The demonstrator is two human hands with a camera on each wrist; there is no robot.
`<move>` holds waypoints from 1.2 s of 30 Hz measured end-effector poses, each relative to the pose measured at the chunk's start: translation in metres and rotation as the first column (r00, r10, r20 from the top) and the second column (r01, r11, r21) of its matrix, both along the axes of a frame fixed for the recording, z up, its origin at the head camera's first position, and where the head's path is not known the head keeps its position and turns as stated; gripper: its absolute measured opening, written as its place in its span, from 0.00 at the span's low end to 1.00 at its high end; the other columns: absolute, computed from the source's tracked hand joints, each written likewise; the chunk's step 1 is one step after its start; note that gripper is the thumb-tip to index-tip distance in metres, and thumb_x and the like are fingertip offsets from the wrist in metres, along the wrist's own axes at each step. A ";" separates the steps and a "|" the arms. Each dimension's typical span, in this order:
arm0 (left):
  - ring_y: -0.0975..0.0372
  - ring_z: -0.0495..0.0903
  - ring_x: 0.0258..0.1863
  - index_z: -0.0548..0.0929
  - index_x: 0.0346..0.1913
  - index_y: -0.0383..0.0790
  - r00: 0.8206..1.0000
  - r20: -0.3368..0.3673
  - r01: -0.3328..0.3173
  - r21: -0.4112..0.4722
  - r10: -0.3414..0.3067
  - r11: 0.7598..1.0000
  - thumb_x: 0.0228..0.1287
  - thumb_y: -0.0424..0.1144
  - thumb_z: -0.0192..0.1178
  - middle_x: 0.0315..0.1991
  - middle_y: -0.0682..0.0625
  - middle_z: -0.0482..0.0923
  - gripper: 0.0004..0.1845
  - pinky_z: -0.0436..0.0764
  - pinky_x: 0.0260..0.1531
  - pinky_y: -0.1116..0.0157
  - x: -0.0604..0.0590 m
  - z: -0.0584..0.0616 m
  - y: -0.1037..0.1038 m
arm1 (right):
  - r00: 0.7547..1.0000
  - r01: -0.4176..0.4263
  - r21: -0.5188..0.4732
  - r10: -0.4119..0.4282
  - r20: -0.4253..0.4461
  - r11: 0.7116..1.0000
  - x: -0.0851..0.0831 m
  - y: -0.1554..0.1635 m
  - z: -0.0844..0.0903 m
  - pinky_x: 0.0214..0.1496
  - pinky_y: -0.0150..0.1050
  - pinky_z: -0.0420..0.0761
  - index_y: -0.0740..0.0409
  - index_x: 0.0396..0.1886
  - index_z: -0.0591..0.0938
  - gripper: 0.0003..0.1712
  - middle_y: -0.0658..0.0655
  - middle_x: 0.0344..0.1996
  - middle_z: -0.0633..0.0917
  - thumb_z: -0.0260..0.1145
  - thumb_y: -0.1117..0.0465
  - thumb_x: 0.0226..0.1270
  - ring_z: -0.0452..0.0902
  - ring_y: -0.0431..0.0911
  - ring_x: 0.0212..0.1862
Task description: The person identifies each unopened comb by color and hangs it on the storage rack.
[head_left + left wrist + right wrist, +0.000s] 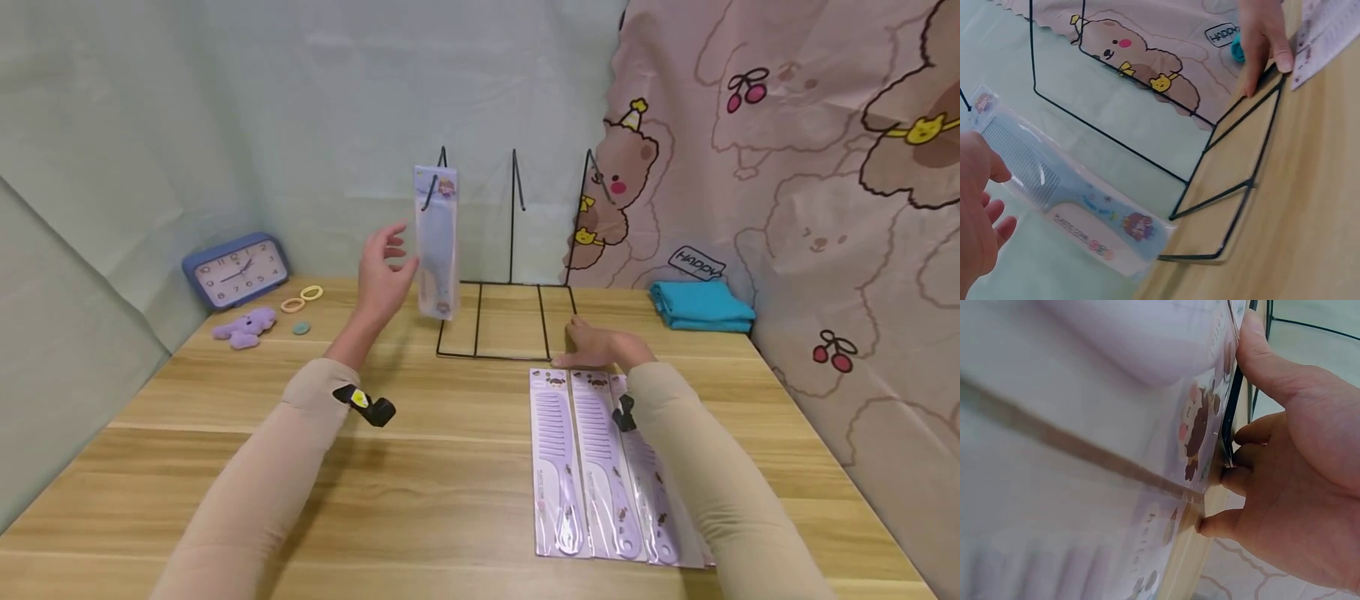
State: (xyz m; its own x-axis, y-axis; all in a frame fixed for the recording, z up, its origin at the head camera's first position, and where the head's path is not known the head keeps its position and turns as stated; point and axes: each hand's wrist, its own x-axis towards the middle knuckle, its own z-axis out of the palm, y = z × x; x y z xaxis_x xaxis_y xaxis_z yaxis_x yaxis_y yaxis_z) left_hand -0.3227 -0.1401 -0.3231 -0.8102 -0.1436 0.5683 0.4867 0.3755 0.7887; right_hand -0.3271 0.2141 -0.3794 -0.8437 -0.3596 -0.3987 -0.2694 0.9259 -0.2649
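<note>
A packaged blue comb [437,250] hangs upright from the left hook of a black wire display rack [513,358]. Beside it, my left hand [384,271] has its fingers loosely bent and apart, with the thumb tip close to the package edge. The left wrist view shows the comb's clear packaging [1079,194] just past that hand. My right hand [600,343] holds the rack's front right base corner, thumb toward the front bar and fingers at the side bar. Below it lie several packaged purple combs [553,458] in a row, partly hidden by my right sleeve.
At the back left stand a blue alarm clock [236,271], a purple plush toy [245,327], two hair ties [292,306] and a small teal disc [301,328]. A folded turquoise cloth [701,306] lies at the back right. Curtains enclose the wooden table [420,500].
</note>
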 end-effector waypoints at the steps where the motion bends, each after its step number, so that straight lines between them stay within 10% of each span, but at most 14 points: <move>1: 0.45 0.75 0.53 0.74 0.64 0.31 1.000 -0.012 0.000 0.000 0.000 1.000 0.62 0.24 0.62 0.54 0.35 0.71 0.26 0.80 0.50 0.55 0.002 -0.003 0.000 | 1.000 -0.001 0.000 0.001 0.000 1.000 0.000 0.000 0.000 0.77 0.55 0.43 0.69 0.79 0.45 0.59 0.69 0.78 0.37 0.59 0.34 0.70 0.34 0.61 0.78; 10: 0.47 0.76 0.47 0.76 0.58 0.28 0.984 -0.176 -0.052 -0.264 0.005 0.963 0.59 0.29 0.69 0.49 0.34 0.73 0.24 0.80 0.46 0.49 0.016 -0.035 0.006 | 1.000 0.001 -0.001 -0.001 -0.001 1.000 -0.002 0.001 -0.003 0.77 0.56 0.43 0.69 0.79 0.45 0.59 0.69 0.78 0.37 0.59 0.33 0.69 0.34 0.61 0.78; 16: 0.44 0.77 0.49 0.75 0.60 0.31 0.999 -0.029 0.002 -0.442 -0.017 0.897 0.58 0.35 0.72 0.51 0.34 0.74 0.28 0.79 0.48 0.47 0.022 -0.046 0.015 | 1.000 0.003 -0.008 -0.003 0.002 1.000 -0.001 0.002 -0.002 0.77 0.56 0.43 0.69 0.79 0.45 0.59 0.69 0.78 0.37 0.59 0.33 0.69 0.33 0.62 0.78; 21: 0.42 0.76 0.57 0.74 0.65 0.34 0.984 0.180 0.124 -0.666 -0.003 0.736 0.63 0.48 0.70 0.62 0.36 0.74 0.33 0.74 0.55 0.42 0.026 -0.059 0.024 | 1.000 0.011 0.000 -0.011 -0.003 1.000 0.000 0.003 -0.002 0.77 0.55 0.43 0.67 0.79 0.45 0.58 0.68 0.78 0.37 0.59 0.33 0.70 0.34 0.61 0.78; 25: 0.41 0.73 0.61 0.71 0.69 0.32 0.964 0.266 0.209 -0.724 -0.015 0.657 0.63 0.49 0.70 0.65 0.35 0.72 0.38 0.70 0.61 0.42 0.027 -0.069 0.029 | 1.000 0.016 0.004 -0.016 -0.005 1.000 0.001 0.001 -0.002 0.77 0.54 0.43 0.67 0.80 0.45 0.58 0.68 0.78 0.37 0.59 0.33 0.70 0.34 0.60 0.78; 36: 0.41 0.68 0.67 0.67 0.72 0.33 0.928 0.371 0.315 -0.742 -0.028 0.592 0.69 0.48 0.64 0.69 0.33 0.67 0.35 0.65 0.67 0.44 0.028 -0.080 0.036 | 0.999 0.037 -0.006 -0.037 -0.003 0.999 0.001 0.000 -0.002 0.77 0.53 0.41 0.66 0.80 0.44 0.58 0.66 0.79 0.36 0.59 0.33 0.70 0.33 0.59 0.79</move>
